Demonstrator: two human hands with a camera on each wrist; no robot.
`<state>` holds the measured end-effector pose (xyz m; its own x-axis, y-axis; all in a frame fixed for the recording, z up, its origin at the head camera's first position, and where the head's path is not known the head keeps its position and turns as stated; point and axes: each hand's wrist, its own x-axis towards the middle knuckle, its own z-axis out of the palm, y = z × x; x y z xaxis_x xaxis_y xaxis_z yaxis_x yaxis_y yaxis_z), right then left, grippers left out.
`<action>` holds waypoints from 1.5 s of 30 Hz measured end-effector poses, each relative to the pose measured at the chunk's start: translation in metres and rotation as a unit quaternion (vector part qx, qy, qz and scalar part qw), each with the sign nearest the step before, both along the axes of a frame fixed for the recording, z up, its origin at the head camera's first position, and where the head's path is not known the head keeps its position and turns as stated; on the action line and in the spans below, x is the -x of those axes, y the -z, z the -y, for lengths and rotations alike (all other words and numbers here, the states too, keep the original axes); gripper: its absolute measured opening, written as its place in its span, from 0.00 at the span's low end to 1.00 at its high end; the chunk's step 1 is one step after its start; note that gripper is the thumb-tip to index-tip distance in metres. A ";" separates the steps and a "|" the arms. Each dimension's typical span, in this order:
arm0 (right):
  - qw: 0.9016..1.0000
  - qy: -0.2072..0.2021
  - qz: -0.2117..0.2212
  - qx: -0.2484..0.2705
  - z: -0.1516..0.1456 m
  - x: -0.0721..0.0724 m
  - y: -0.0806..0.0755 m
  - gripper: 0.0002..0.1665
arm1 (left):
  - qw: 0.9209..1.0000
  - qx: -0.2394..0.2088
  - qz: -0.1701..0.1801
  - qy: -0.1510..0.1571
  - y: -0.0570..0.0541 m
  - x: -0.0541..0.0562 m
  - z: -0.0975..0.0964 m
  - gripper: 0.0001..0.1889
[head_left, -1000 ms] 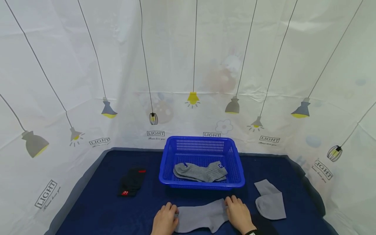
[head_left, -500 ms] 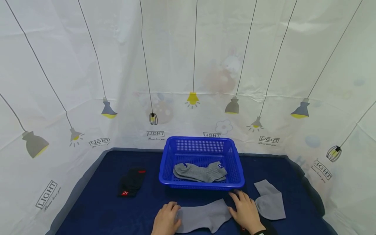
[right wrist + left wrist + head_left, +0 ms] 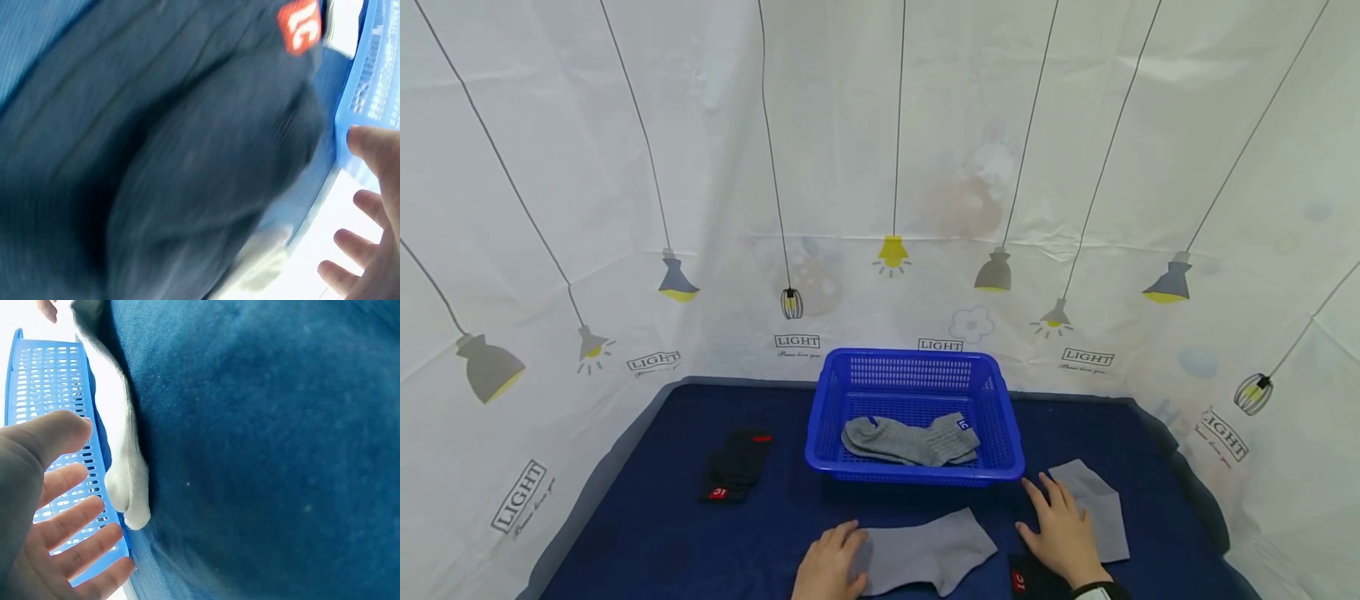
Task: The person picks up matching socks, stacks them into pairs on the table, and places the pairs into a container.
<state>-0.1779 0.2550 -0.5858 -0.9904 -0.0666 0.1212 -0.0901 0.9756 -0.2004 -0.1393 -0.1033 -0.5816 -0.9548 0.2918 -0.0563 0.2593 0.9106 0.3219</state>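
Observation:
A light grey sock lies flat in front of the basket. My left hand is at its left end, fingers loosely extended, the fingertips overlapping the sock's edge in the head view; the left wrist view shows those fingers spread and holding nothing. My right hand hovers to the right with fingers apart, partly covering a second grey sock that is folded over. Under the right wrist lies a black sock with a red label, largely hidden by the hand and wrist in the head view.
A blue plastic basket stands at the back middle with a pair of darker grey socks inside. Another black sock with red marks lies to its left. The dark blue cloth ends at a white printed curtain.
My right hand has left the right end of the flat grey sock and moved right, over the folded grey sock, uncovering part of a black sock. My left hand has stayed almost in place.

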 end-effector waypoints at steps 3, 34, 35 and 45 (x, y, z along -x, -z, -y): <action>1.000 0.011 0.029 0.005 -0.011 0.004 0.001 0.41 | 1.000 0.005 0.006 0.002 0.001 0.000 -0.001 0.25; 0.988 0.052 0.137 0.040 -0.064 0.026 0.003 0.45 | 1.000 0.003 -0.016 0.011 0.003 -0.003 0.003 0.23; 0.988 0.054 0.140 0.040 -0.064 0.026 0.003 0.45 | 1.000 0.003 -0.016 0.011 0.003 -0.003 0.003 0.23; 0.987 0.063 0.145 0.040 -0.066 0.029 0.009 0.42 | 1.000 -0.002 -0.018 0.013 0.004 -0.003 0.005 0.22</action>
